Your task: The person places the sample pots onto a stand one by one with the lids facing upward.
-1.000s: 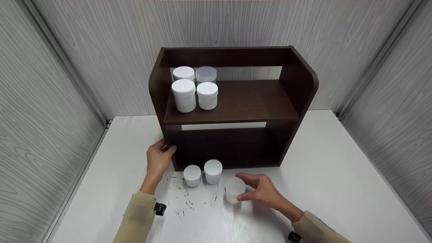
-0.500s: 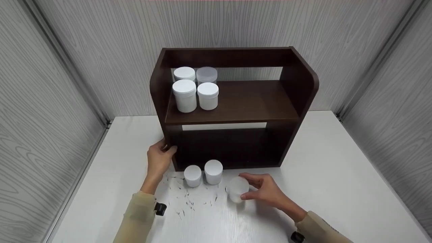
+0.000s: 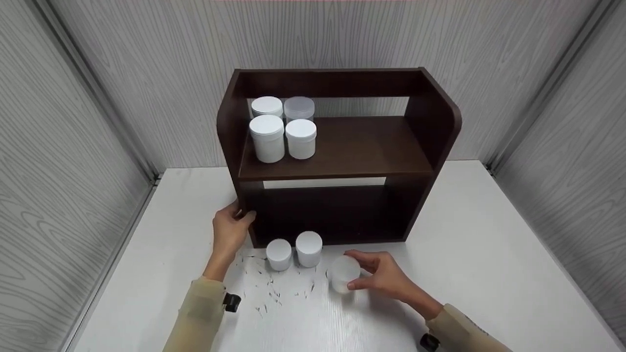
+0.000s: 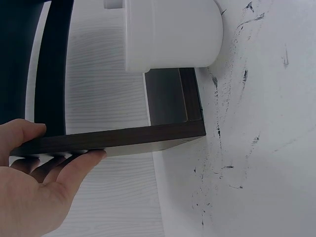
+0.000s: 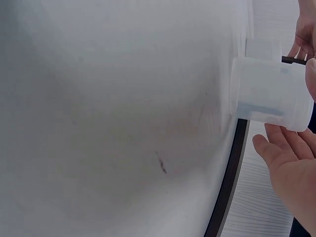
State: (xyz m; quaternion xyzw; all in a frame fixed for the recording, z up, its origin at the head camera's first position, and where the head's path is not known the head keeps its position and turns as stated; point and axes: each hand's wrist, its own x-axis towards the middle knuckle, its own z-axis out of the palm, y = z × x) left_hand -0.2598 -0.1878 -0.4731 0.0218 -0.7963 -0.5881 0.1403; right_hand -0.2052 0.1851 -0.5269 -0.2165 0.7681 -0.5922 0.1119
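My left hand (image 3: 230, 234) grips the front edge of the left side panel of a dark brown two-tier shelf (image 3: 376, 142). In the left wrist view the thumb and fingers lie on opposite faces of that side panel (image 4: 133, 137). My right hand (image 3: 384, 278) holds a frosted translucent jar (image 3: 342, 275) upright on the white table, between thumb and fingers. The right wrist view shows the clear-walled jar (image 5: 271, 91) with fingers along its side. To its left, before the shelf's lower opening, stand a small white jar (image 3: 279, 255) and a slightly larger white jar (image 3: 308, 250).
On the upper shelf's left half stand a tall white jar (image 3: 267, 139), a shorter white jar (image 3: 301, 141), another white jar (image 3: 266, 105) and a translucent-lidded jar (image 3: 299, 107). Dark scuffs mark the white table (image 3: 469, 274). Grey wood-grain panels (image 3: 323, 34) surround it.
My right hand and the translucent jar have shifted slightly right since a second ago, and are nearly still over the last half second. The left hand stays on the shelf.
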